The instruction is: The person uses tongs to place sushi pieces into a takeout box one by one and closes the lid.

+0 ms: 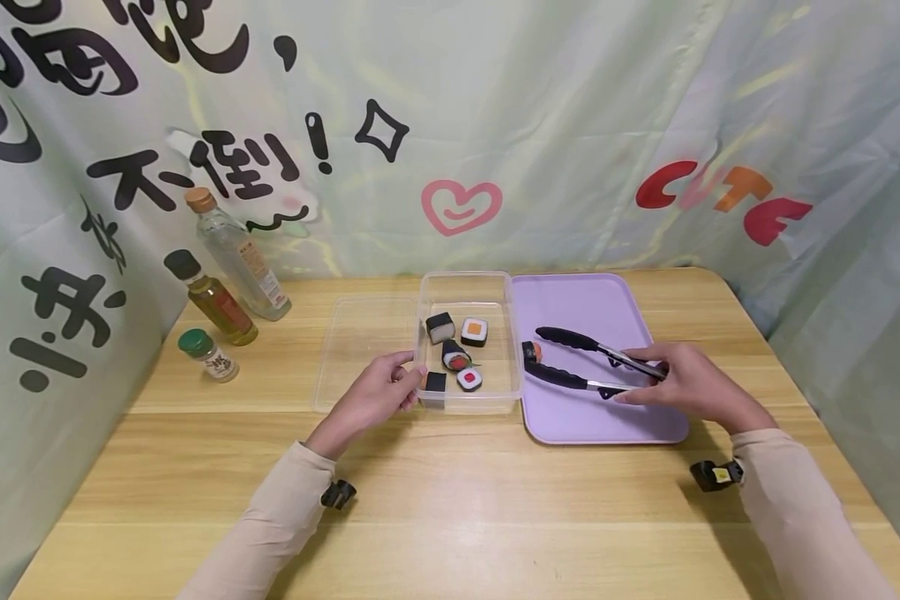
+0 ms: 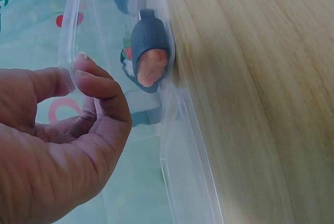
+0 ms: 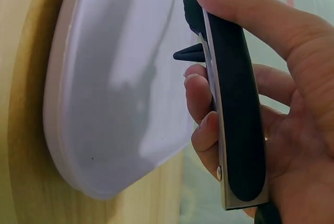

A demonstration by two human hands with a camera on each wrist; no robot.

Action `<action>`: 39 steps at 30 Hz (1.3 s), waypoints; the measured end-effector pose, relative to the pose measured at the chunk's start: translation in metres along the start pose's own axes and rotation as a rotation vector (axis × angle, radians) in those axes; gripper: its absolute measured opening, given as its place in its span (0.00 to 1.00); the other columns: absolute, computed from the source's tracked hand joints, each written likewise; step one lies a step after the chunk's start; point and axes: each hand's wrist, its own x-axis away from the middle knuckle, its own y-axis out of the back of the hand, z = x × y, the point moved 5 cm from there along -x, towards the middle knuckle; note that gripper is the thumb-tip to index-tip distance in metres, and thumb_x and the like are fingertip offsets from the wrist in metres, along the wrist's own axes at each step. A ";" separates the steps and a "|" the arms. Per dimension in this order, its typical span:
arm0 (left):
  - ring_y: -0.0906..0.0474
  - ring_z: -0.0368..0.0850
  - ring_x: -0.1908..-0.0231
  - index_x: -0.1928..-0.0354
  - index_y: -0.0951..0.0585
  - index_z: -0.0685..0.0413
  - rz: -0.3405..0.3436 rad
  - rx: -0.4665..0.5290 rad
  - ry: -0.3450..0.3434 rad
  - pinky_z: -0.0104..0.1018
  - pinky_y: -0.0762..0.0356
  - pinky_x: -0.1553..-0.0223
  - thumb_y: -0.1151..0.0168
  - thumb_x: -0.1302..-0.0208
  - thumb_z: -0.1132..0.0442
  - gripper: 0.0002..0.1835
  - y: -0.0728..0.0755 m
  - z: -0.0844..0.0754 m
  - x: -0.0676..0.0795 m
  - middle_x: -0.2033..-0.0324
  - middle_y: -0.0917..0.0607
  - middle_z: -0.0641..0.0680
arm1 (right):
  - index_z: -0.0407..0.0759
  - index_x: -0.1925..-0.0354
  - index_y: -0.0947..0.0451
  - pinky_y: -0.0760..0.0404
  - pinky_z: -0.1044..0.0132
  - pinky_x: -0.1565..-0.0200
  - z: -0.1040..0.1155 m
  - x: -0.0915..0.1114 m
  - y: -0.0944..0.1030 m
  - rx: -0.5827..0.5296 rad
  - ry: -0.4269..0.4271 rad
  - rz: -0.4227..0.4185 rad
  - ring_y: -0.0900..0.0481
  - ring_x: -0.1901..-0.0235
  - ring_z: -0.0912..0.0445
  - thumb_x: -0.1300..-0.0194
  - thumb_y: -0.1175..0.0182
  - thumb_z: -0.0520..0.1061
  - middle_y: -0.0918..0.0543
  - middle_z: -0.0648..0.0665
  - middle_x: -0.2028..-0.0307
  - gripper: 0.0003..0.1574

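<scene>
My left hand pinches the near left rim of a clear plastic box between thumb and fingers. Inside the box lie several toy sushi pieces, among them a roll with an orange centre and a cone-shaped hand roll. In the left wrist view, a black-banded piece with an orange top shows through the wall. My right hand grips black-and-silver tongs over a purple tray. The tongs' arms stand apart, with a black-and-orange sushi piece between their tips at the tray's left side.
A clear lid lies left of the box, against it. Farther left stand a tall clear bottle, an oil bottle and a green-capped spice jar. A printed curtain hangs behind the wooden table.
</scene>
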 end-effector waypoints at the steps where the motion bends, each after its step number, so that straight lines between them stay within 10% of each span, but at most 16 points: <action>1: 0.28 0.42 0.77 0.32 0.30 0.69 0.001 0.000 0.000 0.27 0.37 0.81 0.47 0.22 0.64 0.23 0.000 0.000 0.000 0.76 0.21 0.55 | 0.29 0.42 0.20 0.32 0.66 0.77 0.000 -0.001 -0.001 0.000 0.000 0.003 0.30 0.74 0.54 0.55 0.16 0.54 0.21 0.42 0.69 0.48; 39: 0.27 0.41 0.76 0.30 0.32 0.69 -0.006 0.007 0.016 0.27 0.36 0.80 0.46 0.22 0.62 0.25 0.000 -0.002 0.001 0.75 0.21 0.55 | 0.32 0.41 0.19 0.30 0.66 0.72 -0.005 -0.003 0.000 -0.014 -0.056 0.023 0.29 0.66 0.50 0.49 0.20 0.57 0.18 0.39 0.59 0.45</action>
